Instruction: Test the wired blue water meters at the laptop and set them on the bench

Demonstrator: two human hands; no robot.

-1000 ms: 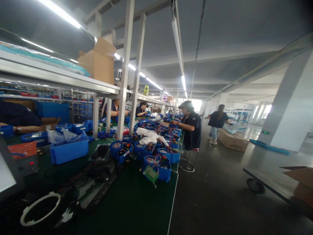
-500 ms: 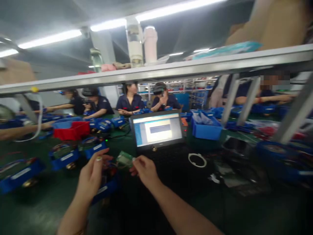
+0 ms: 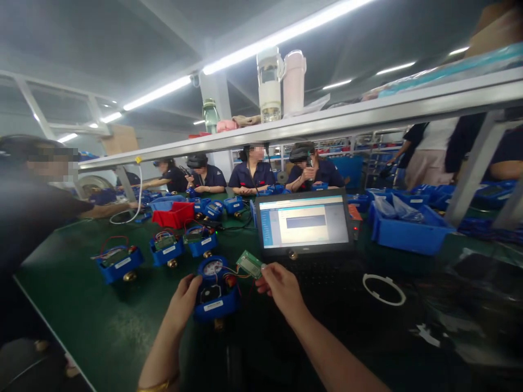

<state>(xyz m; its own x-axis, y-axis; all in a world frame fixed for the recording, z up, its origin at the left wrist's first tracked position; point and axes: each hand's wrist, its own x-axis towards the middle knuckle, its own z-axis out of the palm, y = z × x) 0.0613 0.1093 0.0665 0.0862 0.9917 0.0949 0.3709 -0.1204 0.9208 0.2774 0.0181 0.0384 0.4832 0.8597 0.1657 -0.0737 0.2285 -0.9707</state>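
In the lower middle of the frame, the right hand (image 3: 281, 288) pinches a green circuit board (image 3: 249, 264) by its near right corner, thumb and fingers closed on it. Thin coloured wires (image 3: 233, 273) run from the board down to a blue housing (image 3: 216, 308), which sits on the green table (image 3: 134, 335) just left of the frame's centre, below the board. The left hand (image 3: 184, 300) lies against the housing's left side (its fingertips are partly hidden, so I cannot tell whether it grips or only steadies).

Right of the board, at the centre right, stands an open laptop (image 3: 304, 220) with a lit screen; a white ring (image 3: 384, 289) lies right of its keyboard. Three similar blue units (image 3: 166, 251) form a slanting row left of centre, near a red bin (image 3: 174, 215).
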